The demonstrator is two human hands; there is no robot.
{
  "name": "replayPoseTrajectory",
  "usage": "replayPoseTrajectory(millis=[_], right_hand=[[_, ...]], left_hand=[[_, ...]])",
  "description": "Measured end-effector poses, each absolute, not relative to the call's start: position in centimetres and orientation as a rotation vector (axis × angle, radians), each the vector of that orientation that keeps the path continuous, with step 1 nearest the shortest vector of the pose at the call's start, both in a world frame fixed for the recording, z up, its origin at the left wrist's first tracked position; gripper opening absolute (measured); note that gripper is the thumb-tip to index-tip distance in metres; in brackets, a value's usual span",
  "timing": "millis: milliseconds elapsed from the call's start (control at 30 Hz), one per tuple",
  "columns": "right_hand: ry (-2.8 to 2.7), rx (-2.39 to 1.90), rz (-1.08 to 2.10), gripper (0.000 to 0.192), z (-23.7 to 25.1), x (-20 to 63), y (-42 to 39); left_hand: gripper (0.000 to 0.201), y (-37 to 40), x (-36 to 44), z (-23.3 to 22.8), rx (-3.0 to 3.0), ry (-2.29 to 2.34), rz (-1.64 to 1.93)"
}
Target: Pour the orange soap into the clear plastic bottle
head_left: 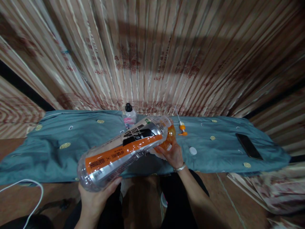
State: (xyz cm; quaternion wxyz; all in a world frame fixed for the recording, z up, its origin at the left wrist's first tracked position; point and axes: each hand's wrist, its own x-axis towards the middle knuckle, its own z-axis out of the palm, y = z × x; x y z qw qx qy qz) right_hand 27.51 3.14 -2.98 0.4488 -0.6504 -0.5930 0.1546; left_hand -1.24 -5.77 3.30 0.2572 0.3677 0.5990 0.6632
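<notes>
- The left stretch of the teal cloth (54, 132) lies open, giving a hand a broad path beside the large bottle (126, 149).
- That bottle, tilted in the left hand (98, 194), slants across the middle and blocks a straight reach to the black-capped bottle (130, 119) behind it.
- The orange bottle (170, 135), in the right hand (175, 156), bars the way at the large bottle's upper end.
- Just to its right, the pump (182, 127) and white disc (193, 150) narrow the passage.
- Open cloth runs between disc and phone (249, 146).
- The curtain (147, 63) walls off the far side.
</notes>
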Motion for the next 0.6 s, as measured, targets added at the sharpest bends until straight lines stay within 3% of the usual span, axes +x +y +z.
replayPoseTrajectory(millis=[400, 600], right_hand=[[-1.445, -1.621, 0.388, 0.063, -3.1, 27.5, 3.2], [-1.453, -1.633, 0.351, 0.067, -3.0, 27.3, 3.2]], left_hand=[[0.095, -5.7, -2.4, 2.2, 1.096, 1.598, 1.776], [0.078, -5.5, -4.0, 0.5, 1.136, 1.622, 1.691]])
